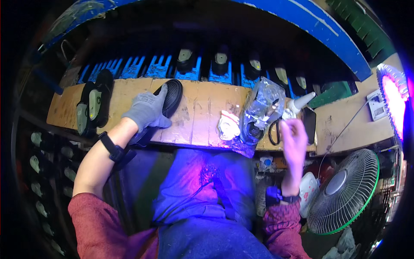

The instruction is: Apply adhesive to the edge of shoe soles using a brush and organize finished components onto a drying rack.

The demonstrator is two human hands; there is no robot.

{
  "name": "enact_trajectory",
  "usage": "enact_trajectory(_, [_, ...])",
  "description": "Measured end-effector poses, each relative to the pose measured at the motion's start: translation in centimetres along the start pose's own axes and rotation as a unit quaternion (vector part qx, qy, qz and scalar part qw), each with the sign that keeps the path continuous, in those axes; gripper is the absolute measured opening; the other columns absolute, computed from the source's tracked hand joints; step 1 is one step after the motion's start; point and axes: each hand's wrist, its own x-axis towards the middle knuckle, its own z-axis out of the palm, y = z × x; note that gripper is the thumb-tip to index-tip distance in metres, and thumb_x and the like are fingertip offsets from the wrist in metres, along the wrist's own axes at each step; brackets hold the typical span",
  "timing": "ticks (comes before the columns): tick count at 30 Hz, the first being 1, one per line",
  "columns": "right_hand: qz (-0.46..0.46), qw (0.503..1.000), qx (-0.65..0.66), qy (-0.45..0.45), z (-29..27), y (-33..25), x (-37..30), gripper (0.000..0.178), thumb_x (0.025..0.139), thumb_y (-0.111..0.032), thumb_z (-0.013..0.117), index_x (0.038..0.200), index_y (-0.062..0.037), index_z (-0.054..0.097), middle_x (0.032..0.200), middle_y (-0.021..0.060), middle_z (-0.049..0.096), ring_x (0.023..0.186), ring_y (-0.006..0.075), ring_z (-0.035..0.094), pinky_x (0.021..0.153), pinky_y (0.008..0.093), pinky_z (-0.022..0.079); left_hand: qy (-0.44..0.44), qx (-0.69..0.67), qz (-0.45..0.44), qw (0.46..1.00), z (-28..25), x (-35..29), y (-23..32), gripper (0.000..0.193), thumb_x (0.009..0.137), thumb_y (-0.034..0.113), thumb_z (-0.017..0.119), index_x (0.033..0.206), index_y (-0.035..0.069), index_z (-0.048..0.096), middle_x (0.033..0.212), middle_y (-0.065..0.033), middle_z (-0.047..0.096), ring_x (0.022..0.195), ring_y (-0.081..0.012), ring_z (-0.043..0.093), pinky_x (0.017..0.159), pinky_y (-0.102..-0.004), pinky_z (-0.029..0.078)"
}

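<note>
My left grip [148,108] clasps a black shoe [174,98];
I judge it light, flexible; best held midway; right grip [295,137] blurred, its hold unclear

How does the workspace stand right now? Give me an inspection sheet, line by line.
Surface: tan bench, marked with dark smudges.
Job's things: black shoe, tread showing; white nozzle bottle toward the right.
Clutter: white wad, crumpled clear plastic; dark shoes at the left.
Hands: gloved left hand grips the black shoe; bare right hand is by the white nozzle bottle, blurred, contact unclear.
Cables: thin cable runs down from a white box toward the fan; lower end unclear.
Surroundings: blue rack beyond the bench; glowing lamp far right.
</note>
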Motion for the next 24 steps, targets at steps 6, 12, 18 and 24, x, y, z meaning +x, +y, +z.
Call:
enact_trajectory(6, [-0.046,0.96,-0.274,0.037,4.2,1.5,0.0,0.034,0.077,-0.031,0.072,0.078,-0.0024,0.053,0.074,0.0146,0.057,0.066,0.036,0.058,0.06,0.0432,0.045,0.001,-0.015,0.039,0.999,-0.4,0.4,0.4,0.107,0.059,0.041,0.078,0.144,0.005,0.022,0.098,-0.0261,0.062,0.092,-0.0393,0.062,0.085,-0.0428,0.048])
enact_trajectory(12, [-0.098,0.986,-0.134,0.031,3.1,1.3,0.5,0.021,0.079,-0.017,0.066,0.085,-0.0015,0.054,0.077,0.0152,0.058,0.073,0.0352,0.058,0.064,0.0414,0.045,0.066,-0.125,0.01,0.99,-1.7,-1.8,0.4,0.108,0.06,0.039,0.079,0.144,0.008,0.019,0.108,-0.0275,0.059,0.097,-0.0405,0.06,0.087,-0.0442,0.046])
enact_trajectory(18, [-0.081,0.996,0.032,-0.02,1.7,1.1,-0.9,0.014,0.081,-0.008,0.064,0.088,-0.0004,0.055,0.076,0.0075,0.06,0.06,0.0138,0.06,0.053,0.0263,0.046,0.463,-0.27,0.1,0.839,2.7,-3.7,2.4,0.113,0.057,0.03,0.085,0.144,0.007,0.016,0.128,-0.0211,0.048,0.116,-0.0343,0.051,0.097,-0.0408,0.042])
enact_trajectory(24, [-0.166,0.986,0.023,-0.001,1.0,3.1,-2.1,0.007,0.085,-0.005,0.061,0.089,-0.0008,0.057,0.083,0.0104,0.062,0.072,0.0164,0.063,0.065,0.0263,0.049,0.407,-0.394,0.226,0.792,9.6,-3.6,4.0,0.072,0.077,0.019,0.069,0.136,0.001,0.033,0.131,-0.0203,0.044,0.12,-0.0333,0.044,0.102,-0.0431,0.036])
